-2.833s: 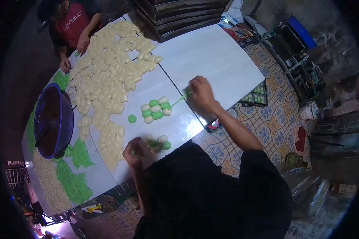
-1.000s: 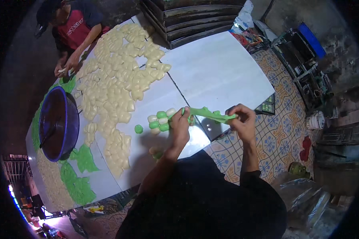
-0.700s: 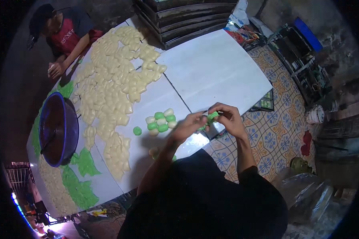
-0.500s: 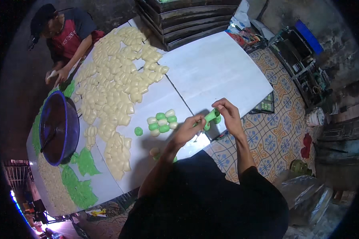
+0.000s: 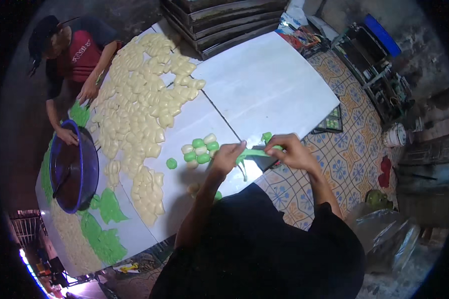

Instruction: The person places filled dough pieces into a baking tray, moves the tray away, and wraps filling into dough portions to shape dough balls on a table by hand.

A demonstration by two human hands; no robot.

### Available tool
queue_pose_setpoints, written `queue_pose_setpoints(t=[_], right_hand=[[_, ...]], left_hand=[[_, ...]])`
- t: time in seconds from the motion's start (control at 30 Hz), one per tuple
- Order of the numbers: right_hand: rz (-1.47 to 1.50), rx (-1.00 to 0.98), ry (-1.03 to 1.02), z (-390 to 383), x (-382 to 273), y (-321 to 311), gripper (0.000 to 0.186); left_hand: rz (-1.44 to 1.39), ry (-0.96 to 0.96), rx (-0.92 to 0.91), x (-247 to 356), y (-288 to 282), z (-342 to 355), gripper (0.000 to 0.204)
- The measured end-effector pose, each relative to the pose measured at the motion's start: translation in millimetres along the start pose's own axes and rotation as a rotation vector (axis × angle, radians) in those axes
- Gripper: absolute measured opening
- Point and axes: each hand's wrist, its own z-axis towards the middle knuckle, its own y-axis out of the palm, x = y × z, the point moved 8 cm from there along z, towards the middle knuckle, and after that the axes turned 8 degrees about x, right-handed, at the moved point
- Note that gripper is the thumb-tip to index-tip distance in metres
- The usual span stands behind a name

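Observation:
Between my two hands stretches a strip of green dough [image 5: 257,152]. My left hand [image 5: 228,157] pinches its left end, and my right hand [image 5: 293,151] has fingers closed round the right end. A thin tail of green dough hangs below, and a small green lump [image 5: 267,136] shows just beyond my right fingers. Left of my left hand lies a cluster of green and cream dough balls [image 5: 200,150], packed side by side on the white table [image 5: 264,82]. One single green ball [image 5: 171,163] sits apart from them. More balls are partly hidden by my left forearm.
Many flattened cream dough pieces [image 5: 134,99] cover the table's left half. Beyond stands a purple basin [image 5: 96,167] among green dough sheets [image 5: 102,239]. A co-worker [image 5: 80,55] reaches into the basin. Dark stacked trays [image 5: 224,25] stand at the back; a crate [image 5: 329,122] sits on the tiled floor.
My hands have drawn apart, pulling the green dough into a longer strip. The co-worker has lowered one hand into the basin and the other toward a green sheet.

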Motion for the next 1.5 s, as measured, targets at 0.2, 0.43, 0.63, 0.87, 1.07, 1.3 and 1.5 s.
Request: queue_pose_setpoints(t=[0.2, 0.43, 0.63, 0.87, 1.07, 1.3, 1.5], right_hand=[[0.65, 0.327, -0.143, -20, 29, -108, 0.022], [0.782, 0.436, 0.142, 19, 85, -42, 0.049], [1.22, 0.188, 0.451, 1, 76, 114, 0.061], [1.192, 0.228, 0.644, -2, 75, 115, 0.06], [1.688, 0.061, 0.499, 9, 37, 112, 0.06], [1.296, 0.151, 0.468, 11, 47, 109, 0.045], [1.296, 0.438, 0.412, 24, 62, 78, 0.027]], left_hand=[[0.138, 0.188, 0.296, -10, -46, 25, 0.041], [0.222, 0.508, -0.064, 52, 17, -16, 0.022], [0.005, 0.351, -0.058, 66, 9, -38, 0.023], [0.616, 0.817, 0.18, 82, 10, -56, 0.038], [0.928, 0.875, 0.276, 61, 8, -58, 0.03], [0.94, 0.87, 0.141, 56, 11, -67, 0.033], [0.531, 0.828, 0.586, 68, -30, -80, 0.033]])
